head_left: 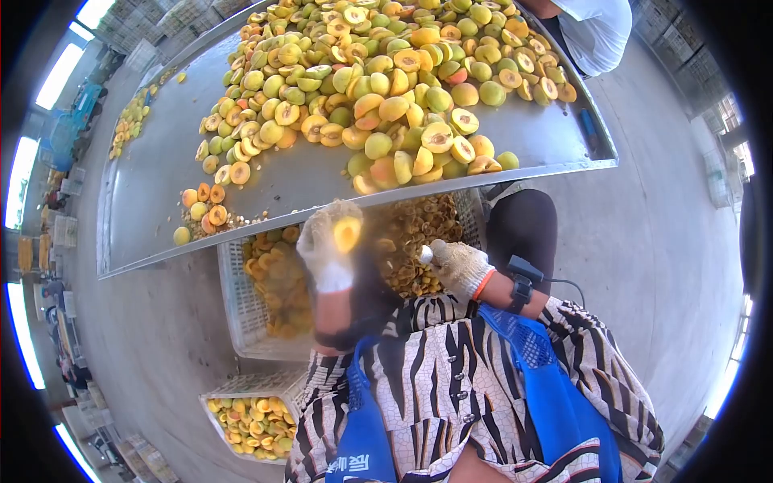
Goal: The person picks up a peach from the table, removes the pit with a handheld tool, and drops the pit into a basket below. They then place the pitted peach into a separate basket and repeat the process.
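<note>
Grey floor [652,241] surrounds a metal counter [266,189] heaped with fruit [378,84], its far edge cut off at 12 o'clock. Another person [597,36] at 1 o'clock is mostly out of view. At 8 o'clock, a crate [232,294] of fruit lies partly hidden behind the left forearm. The left hand [326,241], gloved and blurred, has its fingers closed around a fruit half [347,234] just below the counter's near edge. The right hand [463,270], also gloved, is curled; whether it grips the small white piece [426,254] at its tip, I cannot tell. The half's cut face points up at the viewer, long axis running roughly 1 to 7 o'clock.
</note>
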`<act>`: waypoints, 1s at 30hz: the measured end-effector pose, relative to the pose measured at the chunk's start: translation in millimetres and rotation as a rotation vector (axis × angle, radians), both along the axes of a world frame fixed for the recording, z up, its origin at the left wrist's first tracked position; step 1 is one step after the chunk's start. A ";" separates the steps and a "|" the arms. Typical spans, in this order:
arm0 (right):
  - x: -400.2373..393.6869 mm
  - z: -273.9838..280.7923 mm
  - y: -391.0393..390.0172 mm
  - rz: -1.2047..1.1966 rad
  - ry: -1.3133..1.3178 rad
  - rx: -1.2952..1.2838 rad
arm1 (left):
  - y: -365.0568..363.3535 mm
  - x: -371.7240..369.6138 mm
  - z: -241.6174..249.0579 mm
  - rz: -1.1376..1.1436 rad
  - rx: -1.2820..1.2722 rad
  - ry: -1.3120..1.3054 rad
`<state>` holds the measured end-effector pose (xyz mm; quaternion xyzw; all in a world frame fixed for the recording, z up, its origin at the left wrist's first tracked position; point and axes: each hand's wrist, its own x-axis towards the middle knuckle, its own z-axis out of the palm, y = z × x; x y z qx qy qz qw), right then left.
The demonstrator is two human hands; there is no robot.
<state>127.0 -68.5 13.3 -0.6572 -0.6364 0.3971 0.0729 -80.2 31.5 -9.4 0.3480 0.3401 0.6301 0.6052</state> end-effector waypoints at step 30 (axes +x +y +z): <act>0.4 32.9 5.7 -0.542 0.351 0.329 | 28.9 25.0 4.6 -0.288 -0.255 -0.030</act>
